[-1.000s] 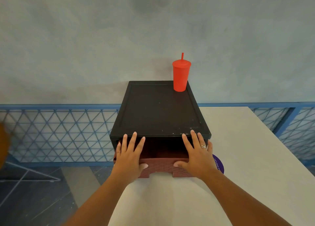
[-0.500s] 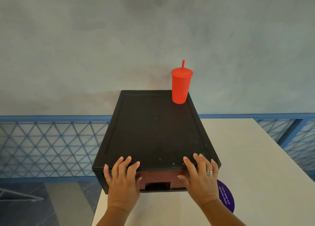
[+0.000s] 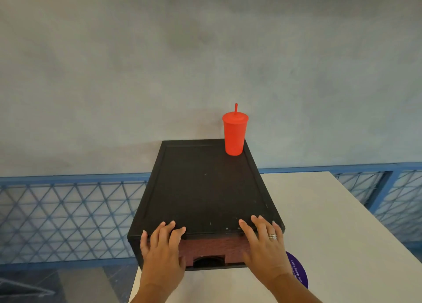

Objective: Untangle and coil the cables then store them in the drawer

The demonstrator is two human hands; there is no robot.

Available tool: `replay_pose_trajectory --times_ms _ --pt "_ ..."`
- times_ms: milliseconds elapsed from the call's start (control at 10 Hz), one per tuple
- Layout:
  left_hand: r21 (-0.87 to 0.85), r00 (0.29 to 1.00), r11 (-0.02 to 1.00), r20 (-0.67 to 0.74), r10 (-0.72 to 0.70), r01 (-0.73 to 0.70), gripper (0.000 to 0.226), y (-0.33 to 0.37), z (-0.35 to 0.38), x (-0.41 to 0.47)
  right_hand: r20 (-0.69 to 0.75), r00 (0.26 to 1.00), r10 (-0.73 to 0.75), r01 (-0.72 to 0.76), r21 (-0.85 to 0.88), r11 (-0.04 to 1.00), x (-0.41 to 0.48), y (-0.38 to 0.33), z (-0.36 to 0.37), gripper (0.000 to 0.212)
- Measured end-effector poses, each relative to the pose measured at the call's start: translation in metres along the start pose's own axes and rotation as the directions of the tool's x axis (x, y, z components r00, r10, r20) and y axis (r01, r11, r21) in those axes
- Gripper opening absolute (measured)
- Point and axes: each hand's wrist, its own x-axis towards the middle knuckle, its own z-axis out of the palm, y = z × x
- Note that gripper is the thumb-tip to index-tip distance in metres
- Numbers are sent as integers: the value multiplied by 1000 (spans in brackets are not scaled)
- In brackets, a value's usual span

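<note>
- Head view: I see the drawer [image 3: 212, 246], with its reddish-brown front, pushed fully into the black box [image 3: 205, 188] at the lower middle of the frame. A second ago it stood pulled out with a dark gap above it, and half a second ago it was almost home.
- The dark handle notch [image 3: 209, 261] shows at the bottom of the drawer front, between my two hands.
- My left hand [image 3: 162, 254] is flat against the left part of the drawer front. Its fingers are straight and a little apart, their tips lying over the front edge of the box top, and it grips nothing.
- My right hand [image 3: 266, 250] does the same on the right part, with its fingers spread and reaching onto the box top. A ring [image 3: 272, 236] shows on one finger.
- Both hands sit lower in the frame than a second ago, and so does the box. More of the grey wall [image 3: 205, 51] fills the upper frame.
- The drawer's inside is hidden from me.
- A red cup [image 3: 234, 135] with lid and straw stands upright on the far right corner of the box top, where it stood before.
- The box rests on the white table [image 3: 331, 234], with a purple round sticker [image 3: 296, 270] just beside my right wrist.
- A blue mesh fence [image 3: 68, 211] runs behind, across the left and far right.
</note>
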Motion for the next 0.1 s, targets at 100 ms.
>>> replay_pose_trajectory --times_ms 100 --pt "-4 990 1000 141 17 -17 83 4 -19 -4 72 992 -104 100 67 993 -7 -4 -29 90"
